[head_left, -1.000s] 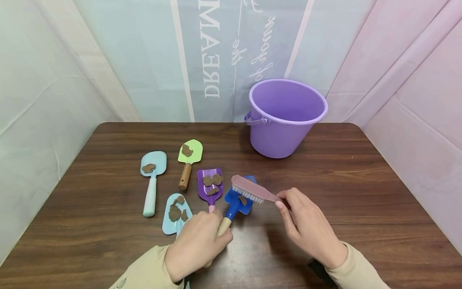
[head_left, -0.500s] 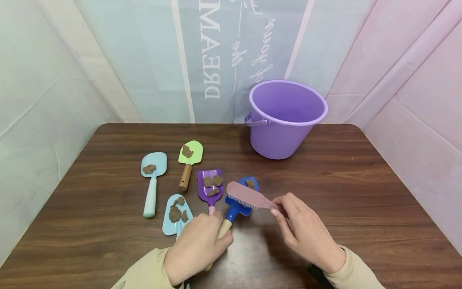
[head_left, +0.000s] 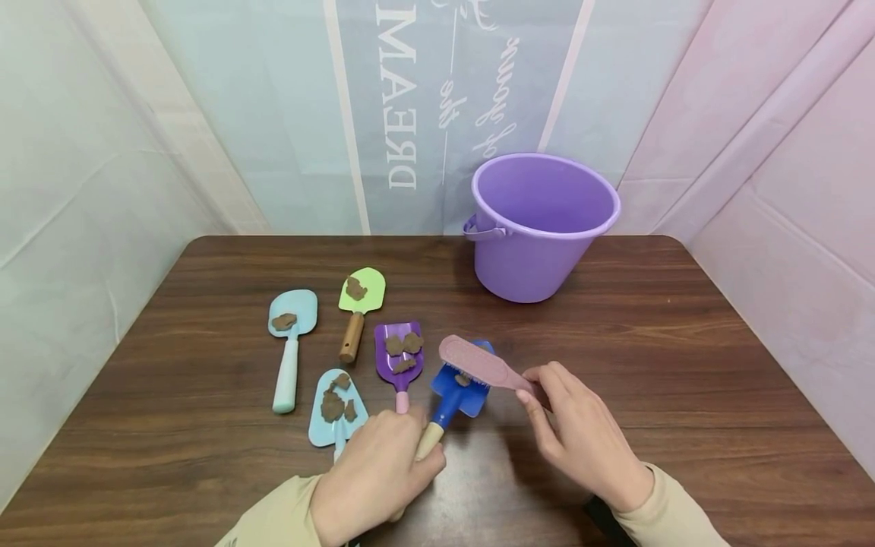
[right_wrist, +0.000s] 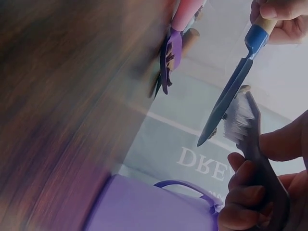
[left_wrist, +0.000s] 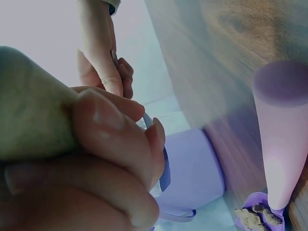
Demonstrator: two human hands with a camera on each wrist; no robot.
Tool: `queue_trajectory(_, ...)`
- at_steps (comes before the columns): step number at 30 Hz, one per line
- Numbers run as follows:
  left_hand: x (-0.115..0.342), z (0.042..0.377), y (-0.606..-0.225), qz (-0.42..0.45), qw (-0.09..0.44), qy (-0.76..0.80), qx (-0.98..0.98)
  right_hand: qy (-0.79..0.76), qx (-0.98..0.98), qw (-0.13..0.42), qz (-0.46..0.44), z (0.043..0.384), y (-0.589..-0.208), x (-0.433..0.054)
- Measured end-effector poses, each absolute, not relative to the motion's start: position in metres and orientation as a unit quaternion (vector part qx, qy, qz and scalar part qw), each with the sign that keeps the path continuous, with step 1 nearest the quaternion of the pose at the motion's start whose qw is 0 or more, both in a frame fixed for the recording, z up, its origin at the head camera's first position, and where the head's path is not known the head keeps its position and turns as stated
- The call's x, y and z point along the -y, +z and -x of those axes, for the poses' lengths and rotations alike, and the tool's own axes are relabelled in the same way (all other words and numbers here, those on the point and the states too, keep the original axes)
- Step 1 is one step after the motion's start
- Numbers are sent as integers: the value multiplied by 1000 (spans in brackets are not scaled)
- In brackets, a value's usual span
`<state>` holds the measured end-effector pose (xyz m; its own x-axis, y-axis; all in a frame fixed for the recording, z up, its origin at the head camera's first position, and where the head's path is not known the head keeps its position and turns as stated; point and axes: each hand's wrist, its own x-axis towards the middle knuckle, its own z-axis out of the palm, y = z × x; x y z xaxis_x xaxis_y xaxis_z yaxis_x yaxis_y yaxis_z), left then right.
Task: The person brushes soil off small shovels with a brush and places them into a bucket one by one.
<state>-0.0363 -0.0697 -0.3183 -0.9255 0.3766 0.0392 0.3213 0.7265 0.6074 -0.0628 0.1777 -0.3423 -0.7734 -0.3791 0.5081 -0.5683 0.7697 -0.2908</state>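
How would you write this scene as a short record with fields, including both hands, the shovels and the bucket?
left hand: grips the pale handle of the blue shovel, held above the table
right hand: holds the pink brush, bristles facing the blue blade
lying on the table: purple shovel, green shovel, rounded light-blue shovel, triangular light-blue shovel
brown lumps: on all five shovels
purple bucket: upright near the far edge, right of centre; its inner bottom is hidden
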Motion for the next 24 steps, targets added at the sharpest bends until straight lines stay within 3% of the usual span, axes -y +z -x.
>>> queue_trajectory(24,72,34,-320,-197,49,319,-926,211,918,258,-216,73,-345,-189)
